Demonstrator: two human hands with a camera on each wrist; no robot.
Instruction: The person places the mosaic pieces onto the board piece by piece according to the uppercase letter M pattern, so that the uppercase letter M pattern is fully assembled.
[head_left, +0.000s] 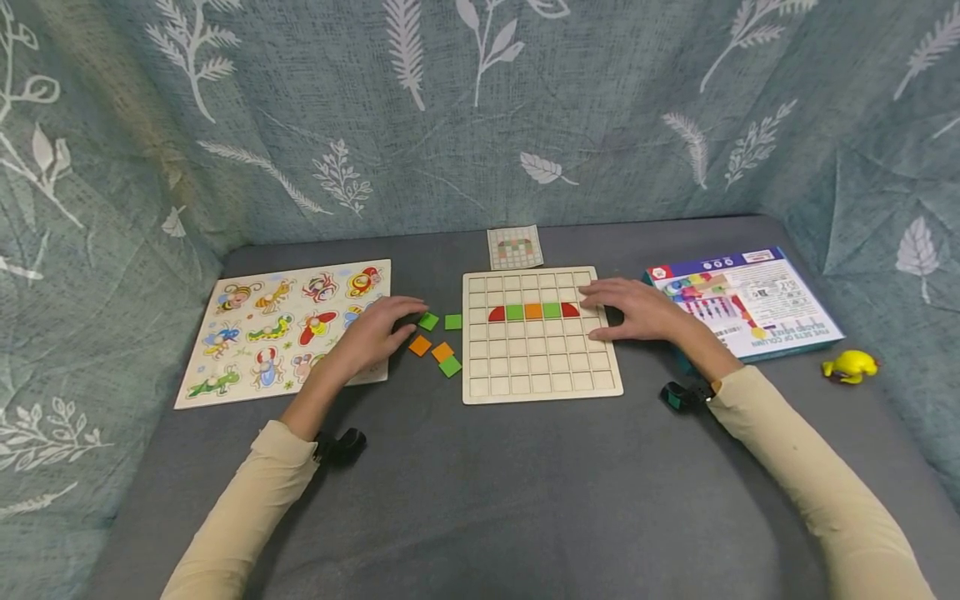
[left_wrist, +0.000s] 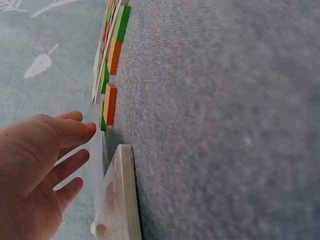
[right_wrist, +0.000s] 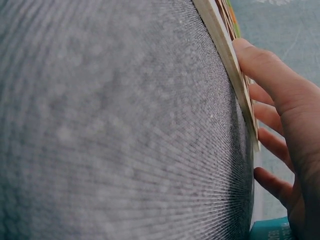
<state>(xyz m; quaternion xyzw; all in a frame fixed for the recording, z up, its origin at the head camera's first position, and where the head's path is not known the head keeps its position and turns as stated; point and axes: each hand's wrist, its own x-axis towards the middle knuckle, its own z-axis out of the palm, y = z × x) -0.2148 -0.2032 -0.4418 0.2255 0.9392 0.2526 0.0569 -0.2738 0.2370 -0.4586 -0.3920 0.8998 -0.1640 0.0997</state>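
A square wooden grid board point(head_left: 540, 364) lies mid-table, with a row of tiles in it: a red curved piece point(head_left: 497, 314) at each end, green and orange squares between. My right hand point(head_left: 633, 310) rests at the board's right edge, fingers spread and loosely bent over the rim. Left of the board lie loose green squares point(head_left: 453, 322) and orange squares point(head_left: 420, 346). My left hand point(head_left: 378, 333) hovers beside them, fingertips close to the leftmost green tile point(head_left: 428, 321). In the left wrist view nothing shows between thumb and fingers; whether a fingertip touches that tile is unclear.
A wooden insect puzzle point(head_left: 247, 342) lies at the left, partly under my left hand. Behind the board is a small pattern card point(head_left: 514, 247). To the right are a game box point(head_left: 750, 300) and a yellow toy point(head_left: 851, 367). A patterned curtain point(head_left: 450, 150) hangs behind the table.
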